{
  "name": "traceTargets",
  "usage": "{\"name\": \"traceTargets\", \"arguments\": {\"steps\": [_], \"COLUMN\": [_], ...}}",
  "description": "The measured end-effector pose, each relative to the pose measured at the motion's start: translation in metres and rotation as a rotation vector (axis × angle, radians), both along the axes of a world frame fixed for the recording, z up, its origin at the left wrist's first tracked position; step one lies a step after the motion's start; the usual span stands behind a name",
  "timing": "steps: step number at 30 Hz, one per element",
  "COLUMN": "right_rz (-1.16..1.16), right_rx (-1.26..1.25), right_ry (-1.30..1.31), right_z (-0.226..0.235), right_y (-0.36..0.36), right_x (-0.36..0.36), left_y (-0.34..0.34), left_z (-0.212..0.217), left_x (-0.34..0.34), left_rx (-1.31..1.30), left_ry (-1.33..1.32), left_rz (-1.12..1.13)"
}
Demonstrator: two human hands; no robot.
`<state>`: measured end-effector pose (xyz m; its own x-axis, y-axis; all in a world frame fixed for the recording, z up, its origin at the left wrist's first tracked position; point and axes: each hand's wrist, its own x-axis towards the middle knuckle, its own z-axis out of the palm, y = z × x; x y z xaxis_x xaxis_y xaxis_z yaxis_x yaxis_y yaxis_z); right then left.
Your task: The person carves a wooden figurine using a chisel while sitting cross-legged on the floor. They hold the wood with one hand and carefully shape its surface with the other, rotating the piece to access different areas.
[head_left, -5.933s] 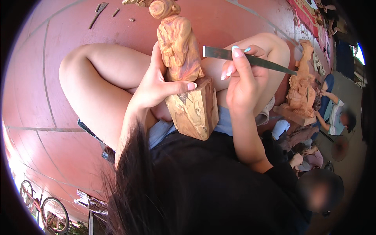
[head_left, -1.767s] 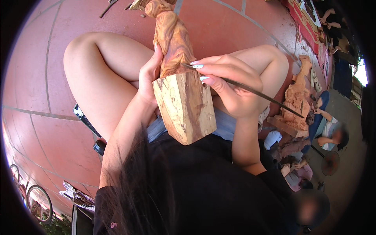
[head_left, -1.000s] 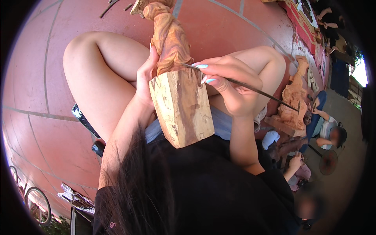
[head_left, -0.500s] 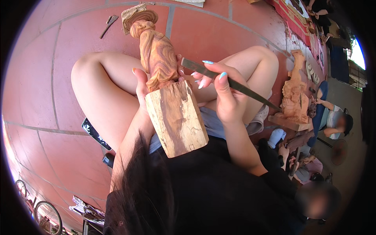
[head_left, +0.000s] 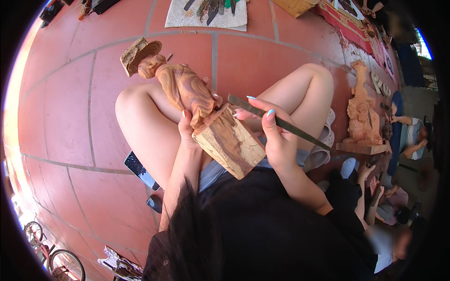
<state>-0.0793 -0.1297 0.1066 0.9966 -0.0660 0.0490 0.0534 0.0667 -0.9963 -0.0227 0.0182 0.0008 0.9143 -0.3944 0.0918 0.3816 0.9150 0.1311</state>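
phone (head_left: 138, 170) | second carving (head_left: 362, 115) | cloth with tools (head_left: 207, 13) | bicycle (head_left: 56, 255)

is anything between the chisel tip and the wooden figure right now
Nothing visible. The right hand holds the long flat metal chisel, whose tip sits by the lower part of the carved reddish wooden figure, above its square block base. The left hand grips from the far side.

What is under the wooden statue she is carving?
The wooden statue lies across her bare legs. Her left hand grips it from beneath. The lap under its block base is hidden.
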Motion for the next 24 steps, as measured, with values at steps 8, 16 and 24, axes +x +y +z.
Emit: {"name": "traceTargets", "arguments": {"steps": [8, 16, 24], "right_rz": [-0.16, -0.22, -0.261], "right_rx": [0.008, -0.088, -0.069], "right_ry": [-0.001, -0.164, -0.164], "right_z": [-0.024, -0.052, -0.066], "right_y": [0.002, -0.006, -0.025], "right_x": [-0.007, -0.003, 0.005], "left_y": [0.01, 0.007, 0.01], "left_z": [0.003, 0.007, 0.019], "left_x": [-0.001, -0.006, -0.005], "left_rx": [0.422, 0.572, 0.657], "left_ry": [0.083, 0.013, -0.159], "left_rz": [0.073, 0.058, 0.017]}}
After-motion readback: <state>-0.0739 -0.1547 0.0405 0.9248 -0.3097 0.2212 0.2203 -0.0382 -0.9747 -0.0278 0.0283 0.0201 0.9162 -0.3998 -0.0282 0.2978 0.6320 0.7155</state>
